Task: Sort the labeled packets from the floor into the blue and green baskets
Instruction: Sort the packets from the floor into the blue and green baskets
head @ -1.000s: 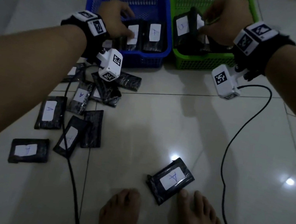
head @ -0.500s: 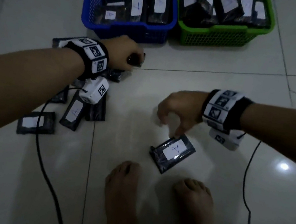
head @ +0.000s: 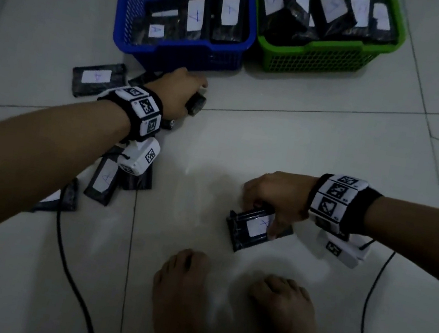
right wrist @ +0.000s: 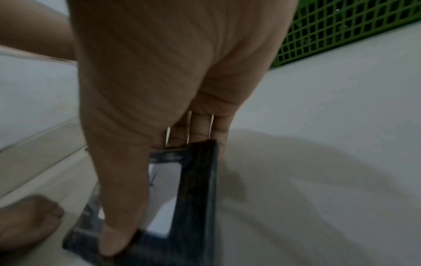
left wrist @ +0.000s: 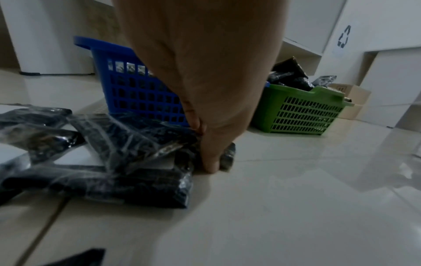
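Now | right hand (head: 274, 195) pinches packet (head: 248, 228), label half-hidden | left hand (head: 179, 93) grips obscured packet (head: 196, 104)

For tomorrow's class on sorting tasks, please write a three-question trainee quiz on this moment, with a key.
1. True or false: the right hand pinches a black plastic-wrapped packet with a white label near the bare feet.
2. Which holds more packets: (a) the blue plastic mesh basket or (b) the green plastic mesh basket?
3. Fill in: the left hand has its grip on a dark packet in front of the ___ basket.

Key: 1 true; 2 b; 3 blue.
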